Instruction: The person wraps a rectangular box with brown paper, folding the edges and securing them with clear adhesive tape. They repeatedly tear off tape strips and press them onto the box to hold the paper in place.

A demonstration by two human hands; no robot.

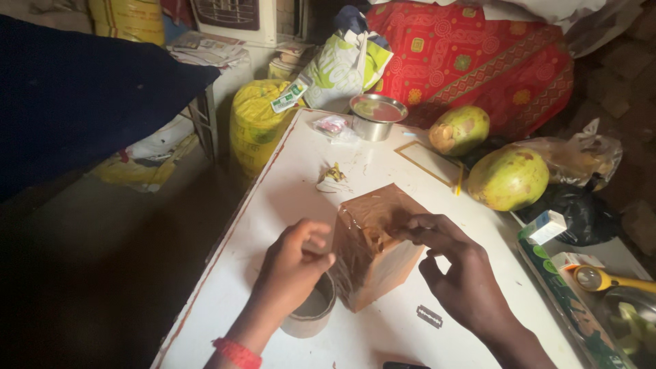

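Note:
A brown cardboard box wrapped in clear brown tape (378,242) stands on the white table (273,205). My left hand (290,266) pinches something small by its left side, right above a roll of tape (313,311) that it partly covers. My right hand (456,270) touches the top of the box with its fingertips. A razor blade (430,316) lies flat on the table below my right hand.
Two green coconuts (507,179) (459,130) sit at the table's right edge. A steel bowl (376,116) and a small packet (333,126) are at the far end. A crumpled scrap (332,176) lies mid-table. A yellow-handled tool (601,279) rests at right.

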